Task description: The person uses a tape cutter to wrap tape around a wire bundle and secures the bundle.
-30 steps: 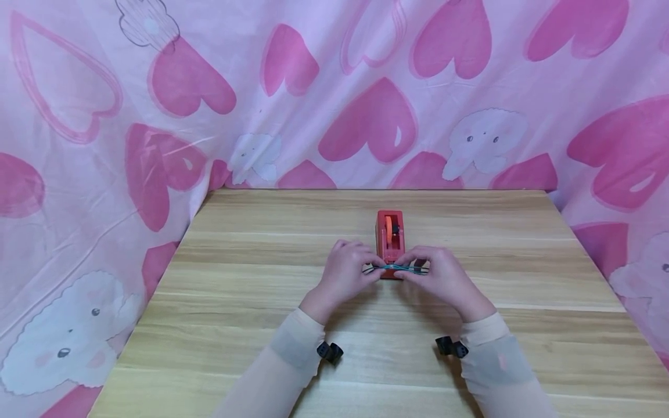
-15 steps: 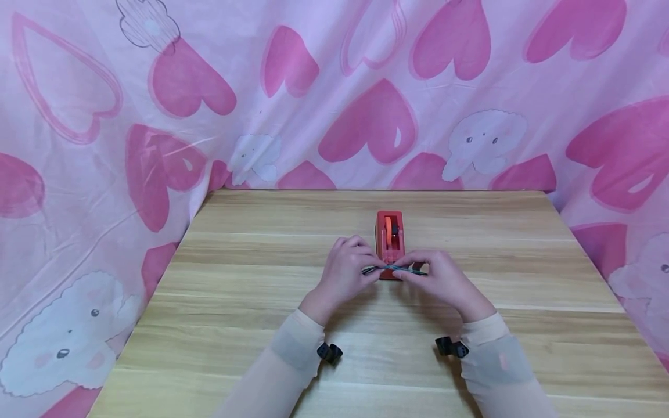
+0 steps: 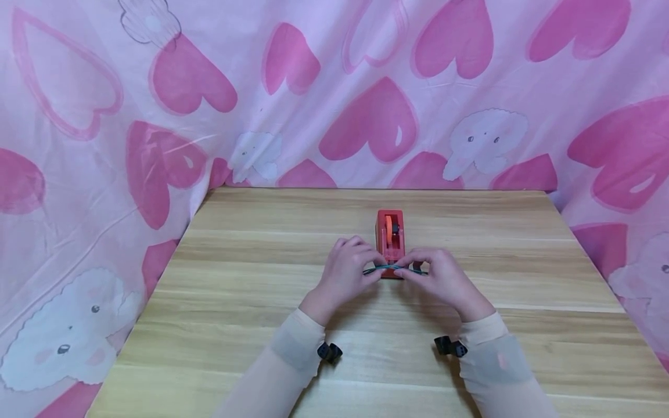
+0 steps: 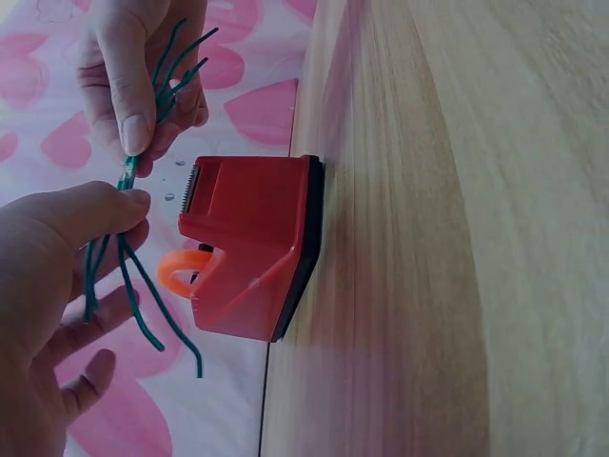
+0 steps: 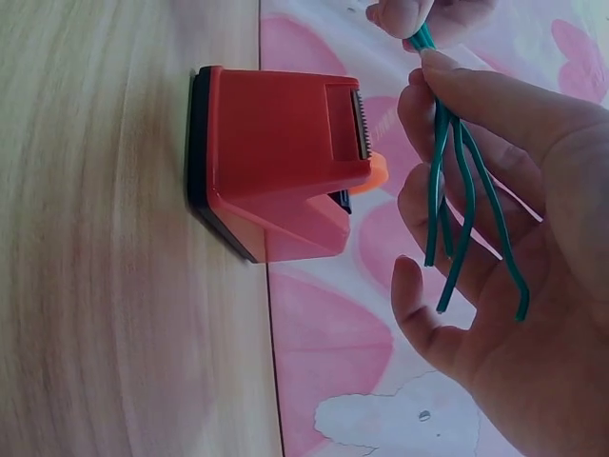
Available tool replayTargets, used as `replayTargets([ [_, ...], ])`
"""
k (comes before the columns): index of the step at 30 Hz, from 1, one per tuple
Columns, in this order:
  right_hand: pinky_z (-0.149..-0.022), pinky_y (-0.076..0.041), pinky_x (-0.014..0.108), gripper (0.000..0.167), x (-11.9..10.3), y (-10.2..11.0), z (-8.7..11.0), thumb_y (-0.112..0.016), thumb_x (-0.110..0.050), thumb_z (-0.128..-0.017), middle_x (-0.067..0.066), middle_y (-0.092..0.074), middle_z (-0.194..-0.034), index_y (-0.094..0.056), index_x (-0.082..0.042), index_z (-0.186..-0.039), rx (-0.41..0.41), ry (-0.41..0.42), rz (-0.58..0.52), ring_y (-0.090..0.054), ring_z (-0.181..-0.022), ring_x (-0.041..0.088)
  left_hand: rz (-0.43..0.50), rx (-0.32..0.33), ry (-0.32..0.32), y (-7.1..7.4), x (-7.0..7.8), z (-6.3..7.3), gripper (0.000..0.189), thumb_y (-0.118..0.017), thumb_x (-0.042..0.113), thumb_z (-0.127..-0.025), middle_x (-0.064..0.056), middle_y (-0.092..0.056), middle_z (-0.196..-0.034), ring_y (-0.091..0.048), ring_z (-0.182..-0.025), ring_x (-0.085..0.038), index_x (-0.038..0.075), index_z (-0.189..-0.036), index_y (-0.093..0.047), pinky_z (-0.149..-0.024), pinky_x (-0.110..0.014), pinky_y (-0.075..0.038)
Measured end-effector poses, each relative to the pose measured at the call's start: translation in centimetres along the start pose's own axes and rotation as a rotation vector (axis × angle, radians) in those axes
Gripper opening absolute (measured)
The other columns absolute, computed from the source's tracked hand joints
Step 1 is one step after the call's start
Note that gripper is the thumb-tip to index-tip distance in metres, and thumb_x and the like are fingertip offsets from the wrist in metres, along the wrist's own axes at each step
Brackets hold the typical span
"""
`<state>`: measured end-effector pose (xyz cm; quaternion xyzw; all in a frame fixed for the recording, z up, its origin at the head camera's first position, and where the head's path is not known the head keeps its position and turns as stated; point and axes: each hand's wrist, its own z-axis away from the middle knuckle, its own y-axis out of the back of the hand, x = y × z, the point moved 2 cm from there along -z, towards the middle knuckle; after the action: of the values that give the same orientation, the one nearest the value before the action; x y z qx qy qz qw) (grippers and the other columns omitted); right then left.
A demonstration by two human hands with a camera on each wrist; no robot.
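Green wires, gathered in one bundle, are in your two hands, and they lie in the air above the end of the dispenser nearest to you, without touching it. On the right side of the bundle you can count four loose ends in the right wrist view; on the left side at least three are seen, and for the exact number I cannot tell. Your left hand pinches the bundle between thumb and forefinger, and your right hand does the same just beside it; the other fingers are bent and spread away. Between the two pinches shows one small shiny spot on the wires.

One dispenser, red with a black base, stands upright on one wooden table. It carries one orange ring and one toothed cutter. Two pale sleeves cover your arms, and two black devices are at your wrists, one at each. Behind the table hangs pink cloth with many hearts; near the cutter, the right wrist view shows small marks on it, too blurred for reading
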<state>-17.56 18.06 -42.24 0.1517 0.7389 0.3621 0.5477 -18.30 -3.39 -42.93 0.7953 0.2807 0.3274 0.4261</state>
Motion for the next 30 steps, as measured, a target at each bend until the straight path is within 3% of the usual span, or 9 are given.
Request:
replayTargets([
  [6,-0.070,-0.052,0.031,0.011,0.0,0.0,0.0,-0.083,-0.020,-0.089,-0.008,-0.076,-0.097,-0.081,-0.025,-0.098,0.013,0.028,0.014,-0.064,-0.084,0.014,0.053,-0.085,0.061,-0.2,-0.1,-0.1,0.014,-0.079,0.040,-0.091,0.014,-0.074,-0.099,-0.056,-0.099,-0.009,0.029,-0.099,-0.079,-0.091,-0.031,-0.044],
  [15,-0.076,-0.054,0.033,0.012,0.0,0.1,-0.1,-0.084,-0.017,-0.088,-0.008,-0.077,-0.098,-0.082,-0.024,-0.098,0.028,0.080,0.058,-0.067,-0.087,0.011,0.188,-0.056,0.088,-0.6,-0.6,-0.1,0.013,-0.075,0.042,-0.095,0.017,-0.069,-0.090,-0.063,-0.086,-0.008,0.031,-0.099,-0.081,-0.093,-0.035,-0.046],
  [24,-0.082,-0.056,0.037,0.014,0.0,0.1,-0.2,-0.086,-0.015,-0.086,-0.011,-0.078,-0.096,-0.082,-0.024,-0.097,0.053,0.137,0.092,-0.069,-0.089,0.008,0.252,-0.086,0.121,-1.0,-1.0,0.0,0.018,-0.073,0.043,-0.096,0.014,-0.072,-0.099,-0.062,-0.095,-0.009,0.029,-0.105,-0.081,-0.100,-0.042,-0.047],
  [30,-0.094,-0.050,0.046,0.016,-0.1,0.2,-0.2,-0.086,-0.014,-0.085,-0.012,-0.077,-0.094,-0.082,-0.025,-0.096,0.077,0.182,0.096,-0.069,-0.089,0.009,0.292,-0.128,0.130,-1.0,-1.1,0.1,0.018,-0.070,0.043,-0.098,0.015,-0.074,-0.107,-0.062,-0.104,-0.008,0.030,-0.107,-0.079,-0.102,-0.043,-0.045],
])
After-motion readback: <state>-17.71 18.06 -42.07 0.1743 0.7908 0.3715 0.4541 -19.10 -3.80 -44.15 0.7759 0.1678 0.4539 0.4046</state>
